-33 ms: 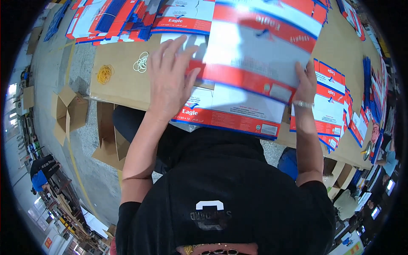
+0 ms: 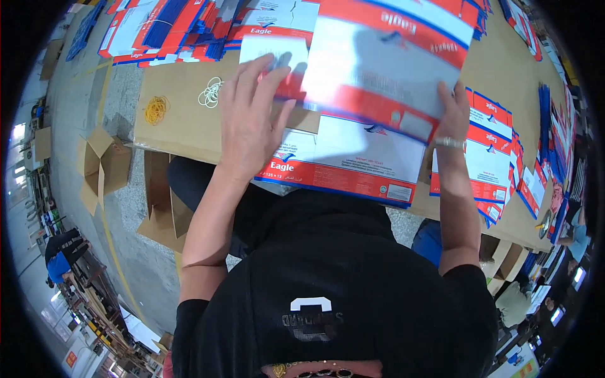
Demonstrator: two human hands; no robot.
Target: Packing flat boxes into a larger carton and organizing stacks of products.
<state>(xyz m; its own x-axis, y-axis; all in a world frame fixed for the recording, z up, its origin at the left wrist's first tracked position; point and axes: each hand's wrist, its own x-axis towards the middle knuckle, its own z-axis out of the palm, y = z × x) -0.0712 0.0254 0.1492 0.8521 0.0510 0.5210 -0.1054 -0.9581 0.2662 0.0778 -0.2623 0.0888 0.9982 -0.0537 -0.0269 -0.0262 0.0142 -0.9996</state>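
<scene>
A flattened printed carton [image 2: 378, 69], white, red and blue, is tilted up in front of me over the table. My right hand [image 2: 452, 116] grips its right edge, thumb on the near face. My left hand [image 2: 247, 120] is at its left panel, fingers spread over the panel and thumb apart; whether it presses on it I cannot tell. Beneath, another flat carton of the same print [image 2: 353, 164] lies at the table's near edge, partly covered by the raised one.
Bundled flat cartons [image 2: 157, 31] lie at the far left. Yellow rubber bands [image 2: 156, 110] and white bands [image 2: 210, 92] are left of my hand. More flat cartons [image 2: 488, 154] lie on the right. Open brown boxes [image 2: 104, 167] stand on the floor at left.
The raised carton has shifted slightly away from me and to the left, its lower right corner a little higher. My right hand moved slightly with it; my left hand has barely moved.
</scene>
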